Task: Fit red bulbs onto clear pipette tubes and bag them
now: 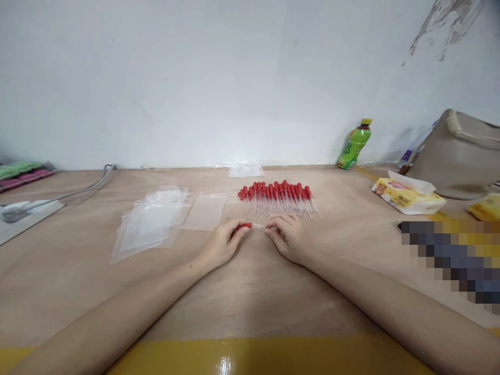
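Between my two hands lies a thin clear dropper with a red bulb [245,226]. My left hand [226,240] pinches its red end, and my right hand [288,238] pinches the clear tip. Just beyond my right hand, a row of several similar red-capped droppers [275,190] rests on the table, red ends toward the wall and clear stems toward me. To the left of them lies a flat clear plastic bag [205,212], with a loose stack of several more bags [150,221] farther left.
Another clear bag [246,170] lies by the wall. A green bottle [354,145], tissue pack [408,195] and beige handbag [455,156] stand at the right, near a pixelated dark object [449,258]. A grey cable [88,187] runs across the left side.
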A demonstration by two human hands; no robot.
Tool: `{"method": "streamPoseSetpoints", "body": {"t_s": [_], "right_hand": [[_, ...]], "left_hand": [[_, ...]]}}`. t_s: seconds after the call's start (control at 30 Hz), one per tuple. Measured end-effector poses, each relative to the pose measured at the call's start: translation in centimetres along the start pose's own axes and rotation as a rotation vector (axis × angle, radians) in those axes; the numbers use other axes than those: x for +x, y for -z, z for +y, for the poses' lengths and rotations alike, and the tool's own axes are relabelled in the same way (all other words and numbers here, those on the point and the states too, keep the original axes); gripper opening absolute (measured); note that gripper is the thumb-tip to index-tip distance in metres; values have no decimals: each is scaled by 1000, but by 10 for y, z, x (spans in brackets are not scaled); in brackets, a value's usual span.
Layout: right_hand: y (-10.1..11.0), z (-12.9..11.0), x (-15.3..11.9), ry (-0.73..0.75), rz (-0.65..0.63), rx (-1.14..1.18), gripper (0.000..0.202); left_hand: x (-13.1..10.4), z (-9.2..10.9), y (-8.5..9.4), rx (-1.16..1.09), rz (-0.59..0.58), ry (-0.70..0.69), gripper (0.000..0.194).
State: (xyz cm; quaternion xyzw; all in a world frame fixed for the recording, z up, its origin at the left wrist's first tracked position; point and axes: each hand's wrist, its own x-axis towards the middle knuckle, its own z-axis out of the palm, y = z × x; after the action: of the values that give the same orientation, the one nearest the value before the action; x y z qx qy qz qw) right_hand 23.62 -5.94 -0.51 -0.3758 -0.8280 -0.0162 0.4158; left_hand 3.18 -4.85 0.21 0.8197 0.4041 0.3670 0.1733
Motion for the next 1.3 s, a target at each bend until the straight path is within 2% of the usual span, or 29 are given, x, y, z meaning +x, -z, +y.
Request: {"method": "streamPoseSetpoints", "body": {"t_s": [0.27,0.4,0.5,0.67,0.83,0.97,1.17,1.3], "right_hand": [[2,0,2,-1,-89,104,15],[4,6,3,21,-163,115,15],[8,7,4,80,-212,7,17],[9,0,3,181,-151,-238,22],[5,5,1,152,-146,-97,19],[4,13,-2,118,-135,6,17],[3,8,1,129,-75,-69,17],[2,3,2,159,-56,-64,18]], "left_hand": [[0,-3,-2,-235,-38,75,25],[-2,-3,0,-221,-88,65,26],[-4,0,1,-151,-129,21,24],[-6,3,1,23,-81,-77,21],[-7,-6,2,51,-27,-146,22],[-5,-9,5,38,-25,-106,23],[-3,-6,5,21,-82,-66,21],[-7,-2,4,-10,-53,-55,22]]}}
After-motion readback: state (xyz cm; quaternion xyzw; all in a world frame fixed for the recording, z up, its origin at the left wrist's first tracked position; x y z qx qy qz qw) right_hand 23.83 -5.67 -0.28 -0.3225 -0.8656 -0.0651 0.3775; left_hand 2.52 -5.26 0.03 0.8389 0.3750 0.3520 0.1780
